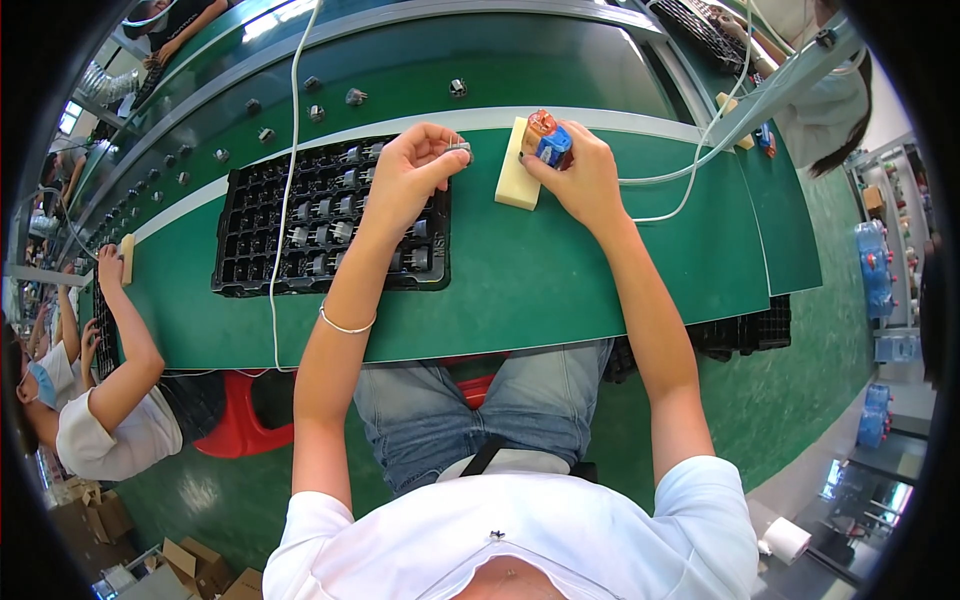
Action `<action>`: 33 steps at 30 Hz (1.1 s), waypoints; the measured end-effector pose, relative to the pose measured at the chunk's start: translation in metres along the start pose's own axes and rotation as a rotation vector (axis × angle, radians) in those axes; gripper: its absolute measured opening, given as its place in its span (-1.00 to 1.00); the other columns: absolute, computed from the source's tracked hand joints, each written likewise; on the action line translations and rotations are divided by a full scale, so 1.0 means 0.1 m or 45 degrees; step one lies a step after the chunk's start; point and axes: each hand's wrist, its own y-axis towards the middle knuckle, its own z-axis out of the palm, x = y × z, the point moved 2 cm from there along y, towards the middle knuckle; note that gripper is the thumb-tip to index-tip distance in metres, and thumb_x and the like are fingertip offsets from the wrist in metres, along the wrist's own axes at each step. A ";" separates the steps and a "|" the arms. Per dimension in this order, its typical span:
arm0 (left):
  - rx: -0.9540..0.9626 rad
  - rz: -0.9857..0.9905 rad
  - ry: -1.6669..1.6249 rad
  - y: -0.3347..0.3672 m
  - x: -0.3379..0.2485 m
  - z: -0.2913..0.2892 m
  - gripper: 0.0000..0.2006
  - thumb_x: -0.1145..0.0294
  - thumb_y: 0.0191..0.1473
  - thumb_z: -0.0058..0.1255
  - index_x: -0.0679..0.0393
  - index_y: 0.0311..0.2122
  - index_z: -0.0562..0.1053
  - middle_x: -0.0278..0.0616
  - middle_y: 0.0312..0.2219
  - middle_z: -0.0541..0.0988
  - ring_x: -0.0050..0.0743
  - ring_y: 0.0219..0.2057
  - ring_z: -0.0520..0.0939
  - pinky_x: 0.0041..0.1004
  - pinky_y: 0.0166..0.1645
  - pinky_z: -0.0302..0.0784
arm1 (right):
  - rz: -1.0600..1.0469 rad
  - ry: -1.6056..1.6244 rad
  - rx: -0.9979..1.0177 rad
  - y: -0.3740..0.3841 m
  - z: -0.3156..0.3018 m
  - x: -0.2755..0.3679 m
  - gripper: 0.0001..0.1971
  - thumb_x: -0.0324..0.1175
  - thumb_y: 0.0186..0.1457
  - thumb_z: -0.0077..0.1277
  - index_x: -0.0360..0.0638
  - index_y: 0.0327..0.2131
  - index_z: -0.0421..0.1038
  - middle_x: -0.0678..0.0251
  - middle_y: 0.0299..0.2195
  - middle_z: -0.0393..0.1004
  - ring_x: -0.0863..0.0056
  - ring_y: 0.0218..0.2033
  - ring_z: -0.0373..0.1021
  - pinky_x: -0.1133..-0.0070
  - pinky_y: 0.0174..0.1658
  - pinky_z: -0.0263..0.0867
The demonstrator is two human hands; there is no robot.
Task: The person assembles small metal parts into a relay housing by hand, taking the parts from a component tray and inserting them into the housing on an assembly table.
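- Small grey component (pixel 461 147) with metal pins: located at the fingertips of the left hand (pixel 415 168), raised above the green table (pixel 520 290), near the upper right corner of the black tray (pixel 440 228)
- Left hand: thumb and index finger closed in a pinch on the component; remaining fingers curled
- Right hand (pixel 582 172): fingers wrapped around an orange-and-blue object (pixel 551 147); its exact kind cannot be told
- Pale yellow block (pixel 516 182): on the table between the two hands, just beside the right thumb; contact with the orange-and-blue object cannot be told
- Black tray: partly hidden by the left forearm; similar components sit in many compartments
- White cable (pixel 287 200): passes in front of the tray
- Conveyor surface (pixel 540 60): beyond the table, bearing scattered components (pixel 356 97)
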 end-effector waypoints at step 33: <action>-0.044 0.050 -0.004 -0.01 -0.01 0.02 -0.84 0.38 0.11 0.12 0.20 -0.23 0.50 -0.41 -0.45 0.56 -0.79 -0.52 0.41 -0.69 -0.42 0.23 | -0.042 0.131 0.001 0.22 0.09 -0.14 -0.62 -0.29 -0.12 0.29 -0.29 -0.23 0.48 0.31 -0.44 0.48 0.59 -0.49 0.38 0.59 -0.34 0.34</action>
